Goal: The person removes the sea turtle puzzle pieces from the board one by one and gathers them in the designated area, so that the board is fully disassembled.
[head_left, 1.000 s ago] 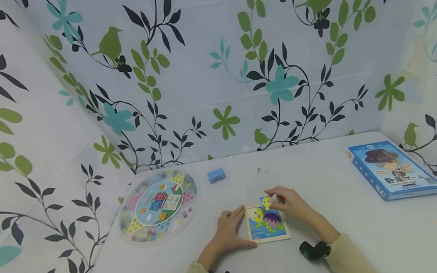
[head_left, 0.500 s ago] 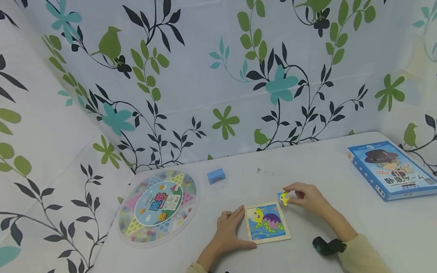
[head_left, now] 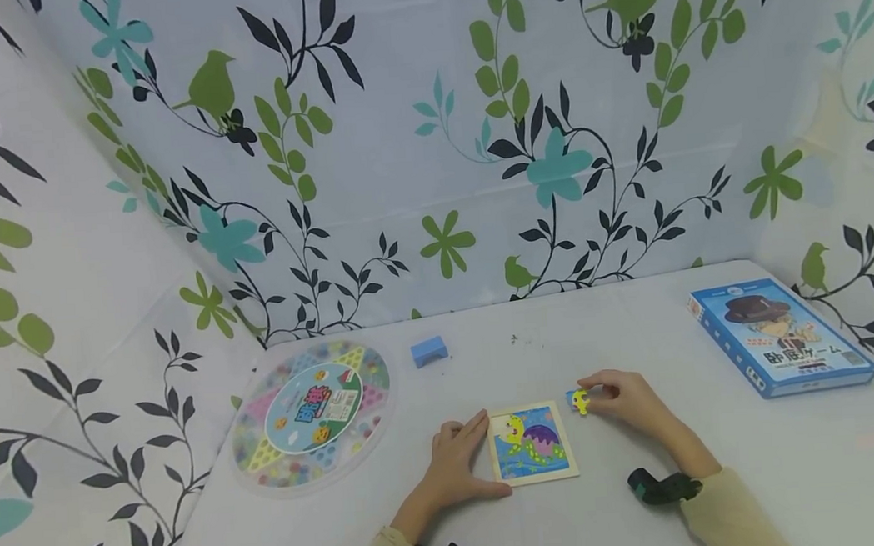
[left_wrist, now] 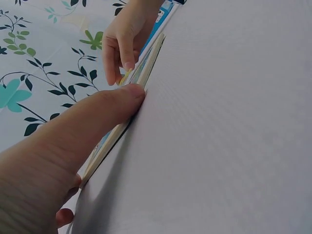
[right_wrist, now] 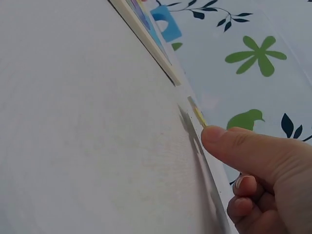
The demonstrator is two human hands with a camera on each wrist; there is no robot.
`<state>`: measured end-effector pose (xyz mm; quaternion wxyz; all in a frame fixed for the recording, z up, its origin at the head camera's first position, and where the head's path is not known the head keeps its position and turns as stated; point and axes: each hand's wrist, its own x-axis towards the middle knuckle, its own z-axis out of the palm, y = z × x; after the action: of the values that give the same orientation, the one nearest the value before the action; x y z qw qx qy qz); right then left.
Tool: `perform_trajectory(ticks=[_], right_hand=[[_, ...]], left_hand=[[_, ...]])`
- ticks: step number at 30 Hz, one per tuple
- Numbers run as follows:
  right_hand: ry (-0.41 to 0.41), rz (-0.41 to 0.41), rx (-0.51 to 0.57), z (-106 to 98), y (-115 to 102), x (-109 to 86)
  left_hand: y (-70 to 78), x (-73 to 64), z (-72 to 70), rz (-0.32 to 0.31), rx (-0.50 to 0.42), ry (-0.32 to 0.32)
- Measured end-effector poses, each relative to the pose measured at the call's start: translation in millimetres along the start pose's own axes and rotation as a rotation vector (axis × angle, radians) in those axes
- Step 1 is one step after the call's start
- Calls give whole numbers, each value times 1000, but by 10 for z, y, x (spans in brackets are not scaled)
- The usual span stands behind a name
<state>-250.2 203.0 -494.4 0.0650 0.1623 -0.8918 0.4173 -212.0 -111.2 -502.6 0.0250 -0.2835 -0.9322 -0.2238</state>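
Observation:
A jigsaw puzzle board [head_left: 532,442] with a pale wooden rim and a yellow and purple sea-creature picture lies on the table. My left hand [head_left: 455,466] holds its left side, index finger by the far corner and thumb by the near one. In the left wrist view, the left thumb [left_wrist: 109,107] presses against the rim. Off the board's upper right, my right hand [head_left: 625,399] pinches a yellow and blue puzzle piece [head_left: 578,401] between thumb and fingers. That puzzle piece [right_wrist: 197,113] appears nearly edge-on in the right wrist view, slightly above the table.
A round clear case [head_left: 311,418] with coloured beads and a printed label lies at the left. Behind the board sits a small blue block [head_left: 429,352]. A blue illustrated box [head_left: 782,335] is at the far right. Patterned cloth [head_left: 369,143] hangs behind the table.
My right hand has carried the puzzle piece from over the board's far edge to the right, away from it. The left hand stays at the board's side.

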Motion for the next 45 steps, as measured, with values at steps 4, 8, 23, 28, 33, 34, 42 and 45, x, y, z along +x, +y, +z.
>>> perform_trajectory(ticks=[4,8,23,28,33,34,42,45], right_hand=[[-1,13,-20,-3,50,-10],[-14,26,-27,-9,53,-24],[-62,-56,-61,-50,-5,-10],[-64,-50,-65,-46,1,-9],[-53,-58,-61,-36,4,-5],[-45,-61,-61,-35,10,-9],[57,-77,-66,-44,-39,-1],[85,-114,-58,-54,-120,18]], left_hand=[[-7,7,12,2,3,-1],[-6,-1,20,2,6,-8],[12,-9,-23,-11,-8,-8],[9,-9,-12,3,4,3],[0,-14,-6,14,19,9],[2,-14,-3,13,21,7],[10,-6,-2,2,-7,4],[7,-4,4,-6,-12,0]])
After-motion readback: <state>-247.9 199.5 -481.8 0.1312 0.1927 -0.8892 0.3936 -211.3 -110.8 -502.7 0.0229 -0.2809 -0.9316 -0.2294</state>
